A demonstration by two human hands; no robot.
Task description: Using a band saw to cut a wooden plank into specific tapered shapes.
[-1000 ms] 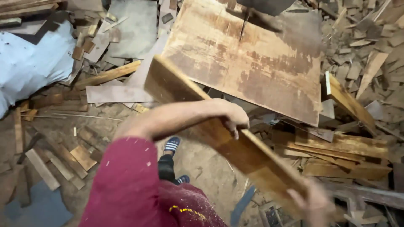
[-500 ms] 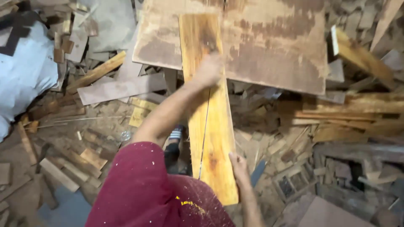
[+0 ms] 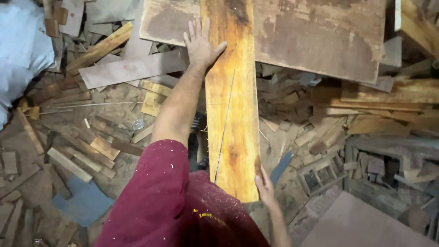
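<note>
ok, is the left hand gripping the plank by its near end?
No. The left hand lies flat and open against the far part of the plank, fingers spread; the right hand is the one at the near end.

orange-yellow plank point(image 3: 231, 114), dark streaks; maroon sleeve point(image 3: 155, 196); brown stained board point(image 3: 315, 36).

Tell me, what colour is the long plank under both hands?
Orange-yellow plank with dark streaks, head view.

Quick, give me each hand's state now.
Left hand: open, fingers spread, flat against the plank.
Right hand: on the plank's near right edge; grip cannot be told.
</note>
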